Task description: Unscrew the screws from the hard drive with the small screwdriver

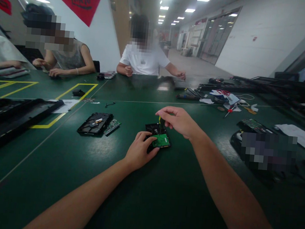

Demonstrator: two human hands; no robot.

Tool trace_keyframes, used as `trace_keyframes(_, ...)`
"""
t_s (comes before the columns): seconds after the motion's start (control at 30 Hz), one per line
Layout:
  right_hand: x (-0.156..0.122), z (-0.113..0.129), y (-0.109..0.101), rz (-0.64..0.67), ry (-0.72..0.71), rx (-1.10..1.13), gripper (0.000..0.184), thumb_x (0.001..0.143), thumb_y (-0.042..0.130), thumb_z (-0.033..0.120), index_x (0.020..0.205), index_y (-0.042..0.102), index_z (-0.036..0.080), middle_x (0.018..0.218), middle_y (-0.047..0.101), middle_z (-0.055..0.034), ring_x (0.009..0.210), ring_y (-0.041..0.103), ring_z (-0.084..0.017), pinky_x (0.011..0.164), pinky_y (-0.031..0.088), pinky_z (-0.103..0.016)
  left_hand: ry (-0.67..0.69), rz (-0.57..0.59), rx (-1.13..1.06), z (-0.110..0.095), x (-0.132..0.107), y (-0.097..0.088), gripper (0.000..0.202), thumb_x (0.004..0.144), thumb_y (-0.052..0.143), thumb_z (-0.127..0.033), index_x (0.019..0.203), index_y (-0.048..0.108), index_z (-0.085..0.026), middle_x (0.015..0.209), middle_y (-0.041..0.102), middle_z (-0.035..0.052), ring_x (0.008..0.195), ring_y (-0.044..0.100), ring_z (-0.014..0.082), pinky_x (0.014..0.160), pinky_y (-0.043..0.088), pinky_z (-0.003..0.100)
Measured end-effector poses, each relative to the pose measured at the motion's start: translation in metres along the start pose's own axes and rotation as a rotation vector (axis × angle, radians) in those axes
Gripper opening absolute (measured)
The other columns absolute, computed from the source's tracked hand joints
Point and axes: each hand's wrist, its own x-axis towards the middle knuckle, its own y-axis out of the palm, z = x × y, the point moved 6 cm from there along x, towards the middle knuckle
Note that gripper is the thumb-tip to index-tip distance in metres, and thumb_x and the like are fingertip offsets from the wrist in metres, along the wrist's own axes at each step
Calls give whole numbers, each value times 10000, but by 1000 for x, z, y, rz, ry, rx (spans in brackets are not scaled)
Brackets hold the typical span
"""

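Note:
A hard drive (152, 128) with a green circuit board (162, 140) lies on the table in front of me. My left hand (140, 151) grips its near left side, thumb and fingers pressed against the drive and the board's edge. Above the drive, my right hand (178, 121) is closed on a screwdriver (160, 119) with a yellow handle. The thin shaft points down at the board; whether the tip sits in a screw is too small to make out. Left of my hands lie another black drive body (94, 124) and a loose circuit board (112, 127).
On the green table (144, 203), a long black casing (15, 120) lies left. At right are a dark device (264, 149), white paper (300, 138) and a red screwdriver (230, 110). Several people sit across the table, one in a white shirt (143, 61).

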Motion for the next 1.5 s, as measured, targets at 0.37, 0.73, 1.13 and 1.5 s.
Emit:
trace_keyframes(0.37,0,0,-1,-11,15,-12,178,1051,596,288,988,725,183,974,761,-52,514,579,-61,401,386,-186,-5,7,17,0,0,0,361,958,734,-359,1297,689,-245,1359,583,133,1307,532,342,1092,544,559)
trace_keyframes(0.73,4,-7,-3,-123,19,34,147,954,736,300,954,638,191,849,695,-18,549,603,-92,430,425,-204,-21,29,15,-1,0,-1,369,959,735,-366,1302,691,-236,1362,581,143,1309,532,346,1089,545,557)
trace_keyframes(1.13,0,-4,-5,-143,61,-31,204,904,804,324,966,677,177,889,695,-24,566,567,-81,441,427,-199,-8,16,8,0,0,0,376,955,735,-370,1310,681,-260,1355,586,136,1312,535,350,1085,545,577)
trace_keyframes(1.5,4,-5,-2,-87,111,141,116,1000,588,146,1001,697,185,776,670,-21,590,649,-109,488,497,-196,-9,13,4,1,0,0,374,952,741,-359,1308,680,-263,1356,583,132,1306,533,345,1078,549,582)
